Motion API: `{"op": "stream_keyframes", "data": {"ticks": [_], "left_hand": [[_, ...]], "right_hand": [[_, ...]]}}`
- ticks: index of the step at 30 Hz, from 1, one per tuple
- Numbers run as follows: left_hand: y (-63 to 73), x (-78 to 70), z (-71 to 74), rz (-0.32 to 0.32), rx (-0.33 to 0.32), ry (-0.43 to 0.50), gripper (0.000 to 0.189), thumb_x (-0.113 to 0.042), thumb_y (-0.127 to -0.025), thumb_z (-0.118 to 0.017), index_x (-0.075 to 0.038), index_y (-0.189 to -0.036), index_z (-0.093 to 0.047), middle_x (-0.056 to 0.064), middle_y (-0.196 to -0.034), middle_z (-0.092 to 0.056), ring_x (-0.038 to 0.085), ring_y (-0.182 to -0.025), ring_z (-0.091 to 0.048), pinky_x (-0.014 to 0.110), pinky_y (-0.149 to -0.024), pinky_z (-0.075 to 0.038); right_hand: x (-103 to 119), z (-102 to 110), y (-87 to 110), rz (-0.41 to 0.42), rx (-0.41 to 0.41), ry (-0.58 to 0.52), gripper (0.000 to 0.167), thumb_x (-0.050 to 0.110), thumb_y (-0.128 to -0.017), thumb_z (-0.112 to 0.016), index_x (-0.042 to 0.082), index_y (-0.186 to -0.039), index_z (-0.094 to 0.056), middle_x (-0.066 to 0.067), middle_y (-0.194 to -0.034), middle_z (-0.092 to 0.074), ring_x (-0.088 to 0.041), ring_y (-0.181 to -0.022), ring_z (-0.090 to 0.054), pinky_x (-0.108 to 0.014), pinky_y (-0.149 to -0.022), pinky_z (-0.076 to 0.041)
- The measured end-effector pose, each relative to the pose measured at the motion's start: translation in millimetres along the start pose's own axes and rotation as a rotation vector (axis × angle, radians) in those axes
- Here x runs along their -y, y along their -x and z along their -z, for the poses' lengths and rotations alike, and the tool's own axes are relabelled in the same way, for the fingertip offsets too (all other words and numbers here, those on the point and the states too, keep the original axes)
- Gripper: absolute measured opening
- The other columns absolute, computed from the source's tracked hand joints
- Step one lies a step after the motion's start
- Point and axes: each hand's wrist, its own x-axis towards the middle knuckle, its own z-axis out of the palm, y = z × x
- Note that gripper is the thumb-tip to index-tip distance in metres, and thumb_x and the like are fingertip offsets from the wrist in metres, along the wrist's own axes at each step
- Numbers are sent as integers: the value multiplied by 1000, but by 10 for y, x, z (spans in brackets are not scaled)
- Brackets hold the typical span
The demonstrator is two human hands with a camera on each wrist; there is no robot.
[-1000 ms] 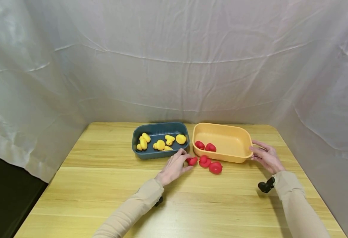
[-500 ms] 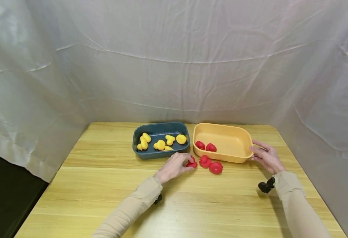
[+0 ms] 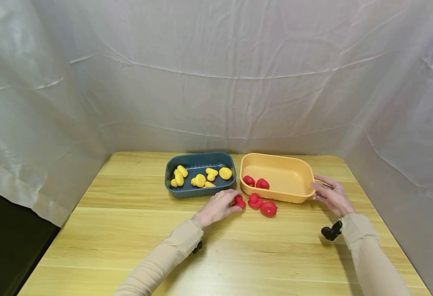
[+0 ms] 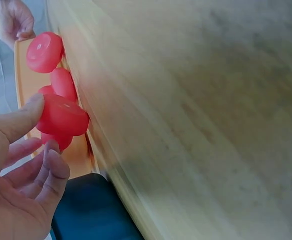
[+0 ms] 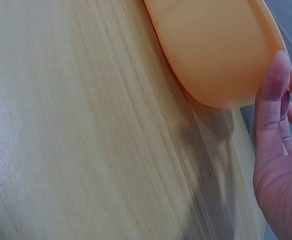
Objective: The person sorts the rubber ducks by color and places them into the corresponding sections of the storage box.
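Observation:
In the head view my left hand [image 3: 216, 207] pinches a red rubber duck [image 3: 240, 204] low over the table. The left wrist view shows thumb and fingers on either side of that duck [image 4: 63, 117]. Just right of it sit two more red ducks [image 3: 255, 201], in front of the orange bin [image 3: 290, 197]. My right hand [image 3: 331, 196] grips this bin by its right end, the thumb on the rim [image 5: 278, 42] and the other fingers partly hidden outside. Two red ducks [image 3: 263, 183] lie inside at the bin's left front.
A dark blue bin [image 3: 187, 194] stands left of the orange one, holding several yellow rubber ducks [image 3: 199, 180]. The wooden table [image 3: 268, 250] stretches toward the front. Pale cloth [image 3: 216, 82] hangs behind and along both sides.
The red duck in my left hand has turned, its head swinging back from pointing right, and the left hand has shifted slightly. My right hand and both bins look unmoved.

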Motion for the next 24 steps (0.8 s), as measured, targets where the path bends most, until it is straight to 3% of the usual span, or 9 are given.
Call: {"op": "stream_keyframes", "data": {"ticks": [4,7,18,24], "left_hand": [[28,-38,3,35,28,-92,50,-36,-97,-65,-10,-139,-59,6,-138,-62,21,-120,-60,32,-88,-57],[39,-52,4,43,45,-116,52,-38,-99,-62,-11,-143,-56,7,-148,-55,24,-131,-55,40,-91,-58],[42,-36,-12,-27,16,-170,51,-35,-99,-62,-8,-142,-57,8,-144,-58,21,-121,-54,25,-73,-54],[36,-18,-25,-35,14,-178,52,-35,-100,-61,-8,-143,-56,8,-143,-58,22,-123,-53,27,-75,-57]], "right_hand": [[0,-3,1,1,-1,0,40,2,-98,-61,10,-137,-54,-1,-89,-77,-11,-69,-68,-21,-64,-62],[4,-10,7,2,-5,2,39,2,-98,-61,11,-136,-55,-1,-89,-77,-11,-69,-68,-21,-64,-62],[18,-17,28,17,6,-11,33,0,-98,-60,15,-128,-58,-1,-89,-76,-11,-69,-68,-22,-62,-62],[16,-12,26,10,7,-11,34,0,-99,-60,15,-129,-57,0,-90,-76,-11,-69,-68,-22,-63,-62]]}}
